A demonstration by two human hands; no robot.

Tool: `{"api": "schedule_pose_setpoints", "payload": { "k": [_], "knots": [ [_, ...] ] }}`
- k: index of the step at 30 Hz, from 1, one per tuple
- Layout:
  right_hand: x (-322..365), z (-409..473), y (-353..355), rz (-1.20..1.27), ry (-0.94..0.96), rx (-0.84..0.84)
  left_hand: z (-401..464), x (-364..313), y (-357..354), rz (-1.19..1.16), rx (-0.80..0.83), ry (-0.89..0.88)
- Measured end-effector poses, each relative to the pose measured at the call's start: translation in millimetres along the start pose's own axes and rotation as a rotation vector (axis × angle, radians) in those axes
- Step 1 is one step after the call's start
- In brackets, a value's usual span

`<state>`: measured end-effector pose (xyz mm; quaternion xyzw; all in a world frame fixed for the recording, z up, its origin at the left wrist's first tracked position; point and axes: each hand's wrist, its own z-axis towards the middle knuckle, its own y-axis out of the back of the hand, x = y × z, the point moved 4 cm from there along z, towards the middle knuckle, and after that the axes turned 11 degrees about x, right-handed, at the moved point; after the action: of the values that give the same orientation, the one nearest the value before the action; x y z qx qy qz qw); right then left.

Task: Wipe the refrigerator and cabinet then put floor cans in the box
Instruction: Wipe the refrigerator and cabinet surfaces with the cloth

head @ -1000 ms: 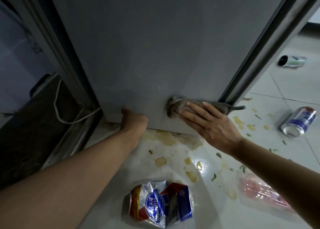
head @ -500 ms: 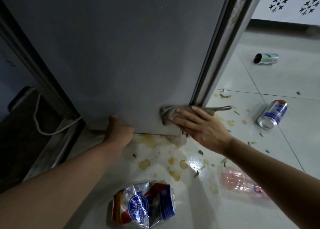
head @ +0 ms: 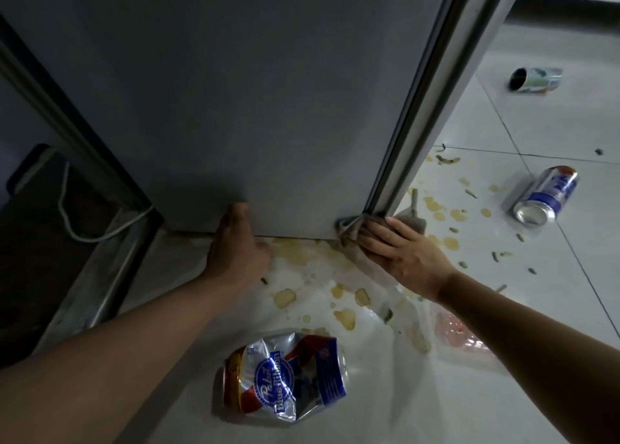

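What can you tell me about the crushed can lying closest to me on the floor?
The crushed can lies on its side on the pale tiled floor, nearest the camera, between the two forearms. It looks like thin, shiny aluminium, badly dented and creased. Its label is silver with red and blue panels and a blue ribbon logo reading Pabst Blue Ribbon. One end faces left. Neither hand touches it. Yellowish spill stains lie just beyond it.
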<state>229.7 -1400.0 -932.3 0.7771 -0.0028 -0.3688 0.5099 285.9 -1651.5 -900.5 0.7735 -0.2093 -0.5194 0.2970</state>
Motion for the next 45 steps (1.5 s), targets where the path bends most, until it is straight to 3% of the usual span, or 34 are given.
{"api": "schedule_pose_setpoints", "payload": {
  "k": [8, 13, 19, 28, 34, 38, 45],
  "knots": [
    [18, 10, -3, 0.096, 0.097, 0.283, -2, 4, 2, -0.017, 0.058, 0.013],
    [23, 18, 32, 0.226, 0.048, 0.290, -12, 8, 14, 0.033, 0.102, 0.034],
    [42, 35, 107, 0.358, 0.033, -0.043, -20, 48, 54, 0.003, 0.025, 0.172],
    [117, 161, 173, 0.124, 0.231, -0.299, -9, 121, 119, -0.167, -0.074, 0.236],
    [156, 223, 176, -0.025, 0.279, -0.156, 10, 140, 134, -0.192, -0.079, 0.174],
    [169, 241, 150, -0.080, 0.285, 0.041, 14, 150, 131, -0.186, -0.066, 0.178],
    [174, 238, 146, -0.169, 0.231, 0.077, 20, 143, 128, -0.130, -0.026, 0.201]
  ]
}}
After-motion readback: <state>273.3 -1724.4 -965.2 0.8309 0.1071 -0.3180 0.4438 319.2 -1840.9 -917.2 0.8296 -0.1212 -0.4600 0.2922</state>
